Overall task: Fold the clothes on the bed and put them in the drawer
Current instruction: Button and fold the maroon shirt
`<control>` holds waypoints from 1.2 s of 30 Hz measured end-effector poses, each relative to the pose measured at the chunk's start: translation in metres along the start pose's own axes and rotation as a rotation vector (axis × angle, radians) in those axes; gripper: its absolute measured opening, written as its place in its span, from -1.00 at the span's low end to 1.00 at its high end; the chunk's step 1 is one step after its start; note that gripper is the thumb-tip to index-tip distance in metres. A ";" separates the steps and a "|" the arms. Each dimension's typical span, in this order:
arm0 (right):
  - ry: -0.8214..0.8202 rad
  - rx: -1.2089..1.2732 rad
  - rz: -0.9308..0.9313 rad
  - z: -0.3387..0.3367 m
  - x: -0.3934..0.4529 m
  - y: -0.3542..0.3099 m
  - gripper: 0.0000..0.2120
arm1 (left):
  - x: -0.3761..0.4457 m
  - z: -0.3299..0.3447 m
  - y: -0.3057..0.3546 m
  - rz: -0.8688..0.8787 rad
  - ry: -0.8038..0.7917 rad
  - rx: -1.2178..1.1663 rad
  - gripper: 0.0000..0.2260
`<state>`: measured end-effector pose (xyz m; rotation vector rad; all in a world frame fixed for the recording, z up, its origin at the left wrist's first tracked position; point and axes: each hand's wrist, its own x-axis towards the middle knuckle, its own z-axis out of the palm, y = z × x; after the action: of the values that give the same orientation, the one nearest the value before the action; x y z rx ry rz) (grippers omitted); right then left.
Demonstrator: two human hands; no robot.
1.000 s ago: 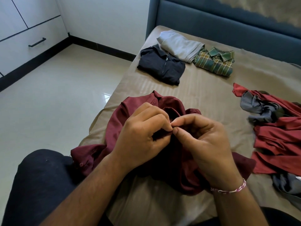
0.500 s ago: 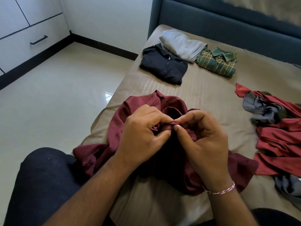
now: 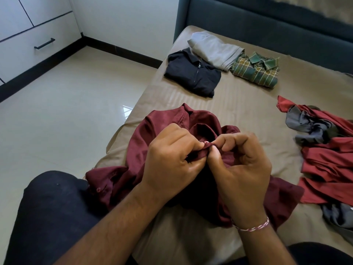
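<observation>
A maroon shirt point(image 3: 150, 131) lies crumpled on the bed point(image 3: 238, 111) right in front of me. My left hand point(image 3: 172, 159) and my right hand point(image 3: 240, 169) meet over its middle, both pinching a small fold of its front edge between thumb and fingertips, where a small pale button shows. At the far end of the bed lie a folded black shirt point(image 3: 193, 73), a folded grey garment point(image 3: 214, 48) and a folded green plaid shirt point(image 3: 256, 69). An unfolded heap of red and grey clothes point(image 3: 324, 142) sits at the right.
A white cabinet with a drawer and a dark handle point(image 3: 44, 43) stands at the far left across the tiled floor point(image 3: 66, 111). A blue padded headboard point(image 3: 267, 25) bounds the bed's far side. My dark-trousered knee point(image 3: 53, 217) rests at the bed's near left edge.
Both hands stayed together on the maroon shirt's front edge, working the pinched fold. My right fingers curled more and the small button came into sight between the fingertips.
</observation>
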<state>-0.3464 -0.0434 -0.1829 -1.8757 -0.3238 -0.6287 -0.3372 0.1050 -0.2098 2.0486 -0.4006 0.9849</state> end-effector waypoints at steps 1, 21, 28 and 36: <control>0.006 -0.009 0.001 0.000 0.000 0.001 -0.70 | -0.001 0.001 0.000 0.013 -0.017 -0.009 -0.84; -0.294 0.064 0.398 -0.006 0.008 0.017 -0.89 | 0.004 -0.002 -0.010 -0.290 -0.176 -0.155 -0.89; -0.194 0.549 0.841 -0.009 0.013 0.018 -0.79 | 0.011 -0.012 -0.025 -0.327 -0.254 -0.081 -0.95; -0.457 -0.003 0.271 -0.018 0.012 0.025 -0.64 | 0.025 -0.023 -0.032 -0.714 -0.270 -0.432 -0.95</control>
<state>-0.3287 -0.0704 -0.1905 -2.0106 -0.3520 -0.0120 -0.3145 0.1445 -0.1993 1.7172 0.0056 0.1686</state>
